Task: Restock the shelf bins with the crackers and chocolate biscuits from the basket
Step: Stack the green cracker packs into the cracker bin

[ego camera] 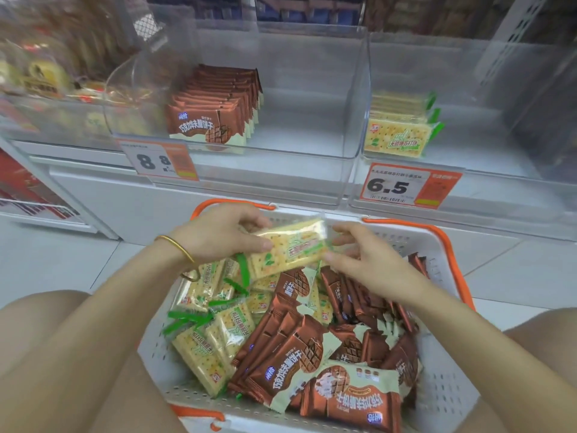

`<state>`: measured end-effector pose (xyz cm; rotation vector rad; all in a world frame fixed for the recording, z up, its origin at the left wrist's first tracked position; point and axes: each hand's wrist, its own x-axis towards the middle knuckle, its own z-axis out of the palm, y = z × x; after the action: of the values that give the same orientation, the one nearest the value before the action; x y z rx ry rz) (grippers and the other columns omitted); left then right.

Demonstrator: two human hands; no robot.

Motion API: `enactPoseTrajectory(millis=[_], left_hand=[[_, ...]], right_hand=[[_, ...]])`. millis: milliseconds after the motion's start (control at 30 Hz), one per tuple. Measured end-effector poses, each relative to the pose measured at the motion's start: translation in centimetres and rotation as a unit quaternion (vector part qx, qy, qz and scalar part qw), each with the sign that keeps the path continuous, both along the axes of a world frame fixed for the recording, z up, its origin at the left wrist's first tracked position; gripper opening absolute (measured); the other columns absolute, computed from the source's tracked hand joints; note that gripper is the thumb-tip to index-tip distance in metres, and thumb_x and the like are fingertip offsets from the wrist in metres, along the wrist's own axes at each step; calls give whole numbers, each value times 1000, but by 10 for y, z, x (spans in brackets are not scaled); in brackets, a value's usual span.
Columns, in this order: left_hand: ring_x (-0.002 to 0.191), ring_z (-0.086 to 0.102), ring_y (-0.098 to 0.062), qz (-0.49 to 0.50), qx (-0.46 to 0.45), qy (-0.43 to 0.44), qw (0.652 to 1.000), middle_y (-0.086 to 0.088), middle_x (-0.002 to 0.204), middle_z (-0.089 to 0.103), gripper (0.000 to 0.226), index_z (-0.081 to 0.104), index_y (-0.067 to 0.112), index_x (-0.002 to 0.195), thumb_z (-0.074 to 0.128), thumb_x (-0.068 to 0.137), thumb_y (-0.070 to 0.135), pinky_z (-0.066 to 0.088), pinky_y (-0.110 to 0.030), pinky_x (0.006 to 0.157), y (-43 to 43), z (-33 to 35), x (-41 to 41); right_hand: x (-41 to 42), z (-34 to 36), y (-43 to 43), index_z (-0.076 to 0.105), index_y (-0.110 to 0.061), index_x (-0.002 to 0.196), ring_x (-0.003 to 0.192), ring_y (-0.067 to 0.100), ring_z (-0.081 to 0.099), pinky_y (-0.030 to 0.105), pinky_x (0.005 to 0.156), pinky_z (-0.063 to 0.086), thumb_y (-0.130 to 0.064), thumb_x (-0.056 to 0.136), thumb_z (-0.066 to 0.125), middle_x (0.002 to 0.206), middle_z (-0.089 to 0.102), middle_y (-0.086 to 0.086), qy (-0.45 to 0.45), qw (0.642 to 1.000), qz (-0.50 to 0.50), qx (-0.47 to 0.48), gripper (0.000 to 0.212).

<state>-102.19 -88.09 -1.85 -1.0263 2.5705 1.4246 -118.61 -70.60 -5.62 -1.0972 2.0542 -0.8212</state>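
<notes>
Grip of left hand (224, 234) and right hand (363, 260): a pinch at either end of cracker pack (290, 246).

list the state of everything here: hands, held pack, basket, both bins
cracker pack: sealed, held above the basket
left hand: grips the pack's left end
right hand: pinches its right end
basket: heaped with loose crackers and chocolate biscuits
chocolate biscuit bin: partly filled, one upright row at its left
cracker bin: nearly empty, a few packs at its left
</notes>
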Motion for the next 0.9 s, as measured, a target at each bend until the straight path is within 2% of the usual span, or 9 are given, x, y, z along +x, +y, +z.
enactPoseTrajectory(millis=[67, 167, 300, 400, 467, 567, 700, 800, 900], left_hand=[[81, 64, -11, -43, 18, 42, 998, 6, 93, 67, 23, 69, 28, 94, 77, 75, 18, 52, -24, 74, 11, 32, -7], [81, 66, -13, -78, -2, 105, 991, 6, 92, 69, 24, 70, 29, 95, 76, 74, 18, 54, -29, 80, 25, 66, -27], [82, 64, -5, -26, 17, 265, 964, 5, 103, 59, 29, 58, 27, 106, 71, 81, 20, 55, -25, 74, 42, 89, -68], [104, 55, -11, -12, -207, 298, 932, 2, 111, 51, 38, 56, 20, 116, 70, 81, 26, 46, -31, 94, 40, 85, -99], [118, 45, -21, -59, -339, 262, 902, -5, 119, 49, 48, 57, 13, 120, 65, 78, 35, 33, -32, 104, 35, 77, -114], [133, 30, -33, -113, -405, 194, 886, -16, 139, 39, 56, 58, 12, 122, 71, 76, 43, 20, -34, 109, 37, 60, -127], [135, 27, -39, -127, -457, 184, 861, -21, 145, 33, 53, 62, 7, 114, 77, 73, 37, 28, -47, 108, 38, 45, -129], [135, 29, -40, -133, -469, 181, 854, -22, 147, 31, 52, 62, 7, 113, 78, 72, 35, 30, -47, 108, 35, 41, -127], [132, 32, -42, -133, -470, 186, 852, -22, 147, 32, 51, 63, 7, 111, 80, 70, 32, 31, -47, 106, 35, 38, -127]], right_hand=[[-2, 28, 7, 48, -17, 130, 96, 6, 63, 25, 78, 53, -36, 82, 66, 120, 63, -5, -124, 990, -13, -63, 54], [-14, 71, 23, 57, -10, 107, 61, 10, 65, 20, 46, 43, -17, 77, 67, 85, 73, 0, -189, 972, -21, -140, 33], [-54, 118, 43, 58, -9, 100, 52, 14, 62, 18, 42, 44, -16, 71, 64, 76, 72, 3, -189, 944, -109, -248, 30], [-102, 131, 44, 56, -10, 105, 64, 12, 67, 22, 54, 52, -7, 83, 65, 83, 72, -1, -115, 928, -214, -283, 25], [-133, 129, 34, 56, -10, 105, 78, 14, 69, 30, 69, 56, -5, 81, 70, 92, 70, 2, -45, 930, -257, -259, 28], [-156, 119, 7, 50, -14, 96, 65, 12, 55, 24, 52, 42, -4, 78, 76, 85, 61, 3, 14, 954, -264, -141, 33], [-159, 100, -34, 50, -12, 104, 62, 15, 50, 26, 51, 42, 1, 79, 74, 80, 54, 4, 7, 977, -211, -26, 36], [-165, 87, -53, 49, -6, 124, 80, 24, 60, 34, 75, 57, -2, 80, 73, 113, 56, 11, 66, 976, -205, 41, 51], [-170, 79, -63, 48, -5, 108, 80, 26, 62, 35, 75, 58, -8, 81, 72, 123, 54, 12, 139, 962, -214, 96, 36]])
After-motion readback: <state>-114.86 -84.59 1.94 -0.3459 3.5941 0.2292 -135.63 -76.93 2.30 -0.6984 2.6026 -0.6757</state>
